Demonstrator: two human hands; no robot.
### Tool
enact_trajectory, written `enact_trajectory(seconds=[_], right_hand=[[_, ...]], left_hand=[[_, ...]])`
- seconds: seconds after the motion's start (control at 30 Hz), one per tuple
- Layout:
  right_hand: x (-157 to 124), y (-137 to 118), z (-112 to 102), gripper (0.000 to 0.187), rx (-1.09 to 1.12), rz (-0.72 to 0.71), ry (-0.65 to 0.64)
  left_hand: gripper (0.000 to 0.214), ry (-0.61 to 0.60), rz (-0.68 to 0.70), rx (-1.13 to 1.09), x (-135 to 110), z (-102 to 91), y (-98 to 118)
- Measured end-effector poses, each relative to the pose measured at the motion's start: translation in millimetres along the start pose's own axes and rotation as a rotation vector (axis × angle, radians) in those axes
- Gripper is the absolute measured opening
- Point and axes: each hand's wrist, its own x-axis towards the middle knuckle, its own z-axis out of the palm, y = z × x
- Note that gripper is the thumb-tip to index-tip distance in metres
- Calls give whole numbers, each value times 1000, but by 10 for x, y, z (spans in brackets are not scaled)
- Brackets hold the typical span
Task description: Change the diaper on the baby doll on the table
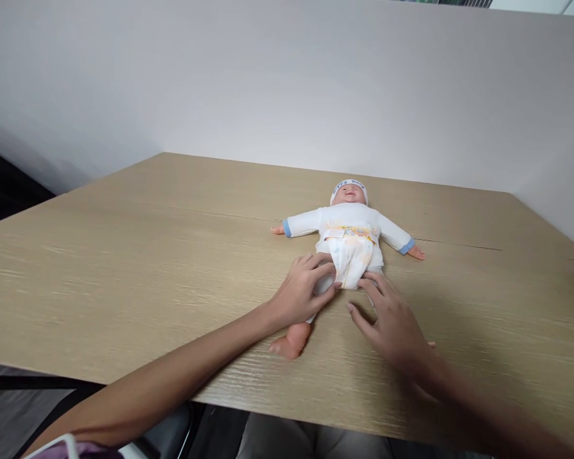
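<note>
Spreading across the left is the pale wooden table (pixel 124 255), its far edge against a white wall (pixel 249 95). Next comes a bare doll foot (pixel 289 343), below the left hand (pixel 302 290), whose fingers curl in a loose arch over the doll's leg, thumb and fingertips at the diaper's side; whether they pinch it, I cannot tell. Between the hands lies the doll (pixel 347 215) on its back, head toward the wall, arms flung wide with blue cuffs, a lettered headband (pixel 337 190) on. The white diaper (pixel 351 258) covers its lower body. Rightmost, the right hand (pixel 393 319) has its fingertips at the diaper's lower edge, thumb spread well away, nothing clasped between, the other leg mostly hidden behind it.
</note>
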Motion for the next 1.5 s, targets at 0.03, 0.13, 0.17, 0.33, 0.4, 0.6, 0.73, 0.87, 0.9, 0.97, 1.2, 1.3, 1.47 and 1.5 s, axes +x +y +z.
enact_trajectory(seconds=[0.03, 0.13, 0.17, 0.33, 0.4, 0.6, 0.73, 0.87, 0.9, 0.97, 1.2, 1.3, 1.47, 1.5], right_hand=[[-2, -2, -2, 27, 6, -7, -6], [6, -11, -8, 28, 28, -10, -21], [13, -15, -9, 28, 34, -9, -22], [67, -28, -6, 25, 38, 30, -18], [93, -25, -3, 24, 58, 87, -9], [150, 17, 3, 25, 188, 257, 33], [198, 83, -49, 33, 340, 306, 56], [244, 155, -134, 38, 355, 347, 112], [246, 168, -152, 38, 331, 352, 120], [238, 181, -181, 35, 294, 340, 113], [206, 87, -155, 29, 228, 247, 47], [226, 72, -123, 29, 288, 243, 45], [243, 183, -128, 40, 475, 435, -22], [239, 206, -132, 42, 501, 454, -36]], left_hand=[[15, -1, 2, -6, 4, -1, 1], [16, -17, 9, -15, 24, -10, 12], [17, -26, 10, -13, 32, -15, 17], [21, -47, -12, -26, 63, -23, 19], [19, -48, -24, -52, 72, -12, 3], [20, 38, -157, -214, 101, 39, -49], [34, 102, -244, -455, 104, 94, -82], [42, 177, -310, -597, 63, 150, -112], [43, 186, -344, -597, 49, 154, -113], [42, 183, -407, -581, 25, 142, -103], [31, -8, -332, -251, 51, 29, -33], [32, -43, -327, -362, 80, -15, -15], [40, -105, -496, -770, 71, -92, -26], [41, -103, -517, -806, 65, -97, -40]])
